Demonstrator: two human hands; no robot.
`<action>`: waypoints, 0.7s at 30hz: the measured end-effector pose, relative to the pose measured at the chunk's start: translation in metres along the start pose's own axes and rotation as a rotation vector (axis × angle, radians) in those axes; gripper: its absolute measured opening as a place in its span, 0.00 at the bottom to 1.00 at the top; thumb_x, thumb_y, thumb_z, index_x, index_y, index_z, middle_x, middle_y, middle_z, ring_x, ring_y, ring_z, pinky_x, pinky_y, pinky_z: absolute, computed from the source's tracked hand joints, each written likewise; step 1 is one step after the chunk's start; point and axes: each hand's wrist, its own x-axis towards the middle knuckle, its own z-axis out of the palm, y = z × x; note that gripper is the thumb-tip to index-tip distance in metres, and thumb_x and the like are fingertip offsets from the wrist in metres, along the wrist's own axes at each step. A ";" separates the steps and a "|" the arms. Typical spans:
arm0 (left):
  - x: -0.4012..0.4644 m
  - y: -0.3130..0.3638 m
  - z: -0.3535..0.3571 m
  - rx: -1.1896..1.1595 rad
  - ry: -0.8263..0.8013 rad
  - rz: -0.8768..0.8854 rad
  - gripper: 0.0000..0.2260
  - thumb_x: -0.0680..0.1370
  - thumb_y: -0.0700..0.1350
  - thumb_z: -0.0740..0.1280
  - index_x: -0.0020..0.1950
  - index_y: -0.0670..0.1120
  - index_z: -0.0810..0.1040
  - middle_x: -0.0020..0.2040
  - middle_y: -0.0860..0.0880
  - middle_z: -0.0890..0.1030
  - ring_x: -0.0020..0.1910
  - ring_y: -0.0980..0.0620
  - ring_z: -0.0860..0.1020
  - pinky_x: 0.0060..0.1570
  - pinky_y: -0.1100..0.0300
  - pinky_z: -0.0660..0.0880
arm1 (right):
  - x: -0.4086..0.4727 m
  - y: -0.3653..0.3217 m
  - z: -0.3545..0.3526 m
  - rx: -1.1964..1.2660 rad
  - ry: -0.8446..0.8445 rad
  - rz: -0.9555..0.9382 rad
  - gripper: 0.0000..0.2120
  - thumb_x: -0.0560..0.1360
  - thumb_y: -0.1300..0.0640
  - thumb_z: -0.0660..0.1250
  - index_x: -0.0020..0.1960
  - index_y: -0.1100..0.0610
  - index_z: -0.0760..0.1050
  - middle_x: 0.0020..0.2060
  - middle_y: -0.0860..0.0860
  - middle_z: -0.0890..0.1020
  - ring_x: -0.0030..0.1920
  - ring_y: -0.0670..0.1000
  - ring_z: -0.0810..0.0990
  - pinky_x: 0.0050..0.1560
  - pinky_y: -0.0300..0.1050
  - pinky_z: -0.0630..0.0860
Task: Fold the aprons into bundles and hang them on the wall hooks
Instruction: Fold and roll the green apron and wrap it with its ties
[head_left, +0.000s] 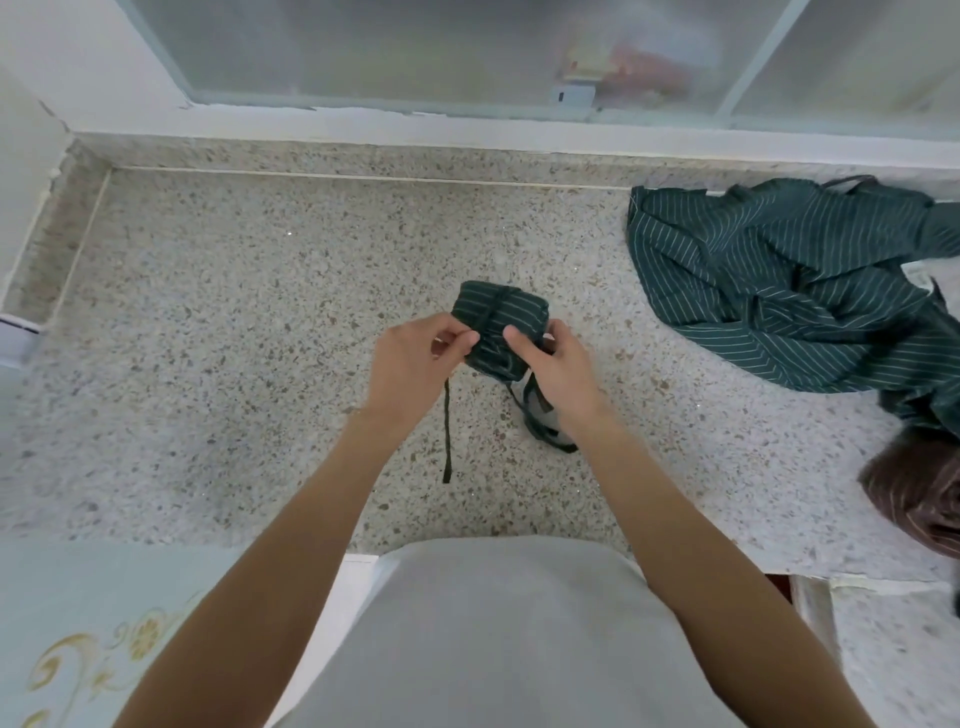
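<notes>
1. The left hand (415, 358) pinches a dark strap (447, 426) between thumb and curled fingers at the left side of the folded apron bundle (498, 317); the strap's loose end hangs down toward the near side and its tip lies on the countertop (234, 322).
2. The right hand (556, 369) grips the bundle's near right corner, thumb pressed on top of the cloth and fingers curled round its right side.
3. The bundle is a compact roll of dark green cloth with thin pale stripes, with a strap crossing over its top; it sits at mid-counter between the two hands.
4. A looped strap (545, 431) trails from under the right hand toward the near edge and rests on the stone.
5. Left of the hands the speckled countertop runs open as far as a raised stone lip at the far-left corner; the far edge meets a white sill below a frosted window (415, 47).
6. To the far right, well apart from the bundle, an unfolded green striped apron (789, 280) lies crumpled, reaching the right border of the view.
7. At the near right edge a brown striped cloth (919, 499) lies heaped, just beside the green apron's near end.
</notes>
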 end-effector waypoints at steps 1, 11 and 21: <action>0.004 -0.005 0.001 0.034 0.009 -0.005 0.06 0.75 0.48 0.68 0.45 0.46 0.82 0.39 0.52 0.83 0.37 0.57 0.81 0.41 0.64 0.77 | 0.007 0.000 0.008 0.021 0.007 0.078 0.18 0.73 0.47 0.69 0.57 0.56 0.72 0.51 0.51 0.80 0.51 0.48 0.79 0.51 0.42 0.76; 0.038 -0.044 0.053 -0.055 -0.068 -0.134 0.03 0.74 0.44 0.71 0.46 0.46 0.82 0.40 0.51 0.83 0.38 0.58 0.79 0.43 0.68 0.75 | 0.050 0.033 0.011 -0.329 0.102 0.133 0.25 0.74 0.42 0.66 0.62 0.59 0.70 0.53 0.52 0.77 0.55 0.53 0.76 0.52 0.45 0.72; 0.048 -0.053 0.068 0.150 -0.138 -0.006 0.08 0.76 0.49 0.67 0.52 0.52 0.83 0.44 0.51 0.84 0.41 0.53 0.81 0.36 0.64 0.71 | 0.066 0.021 -0.010 -1.063 -0.187 -0.779 0.11 0.74 0.66 0.66 0.55 0.61 0.77 0.49 0.57 0.79 0.49 0.58 0.78 0.42 0.51 0.78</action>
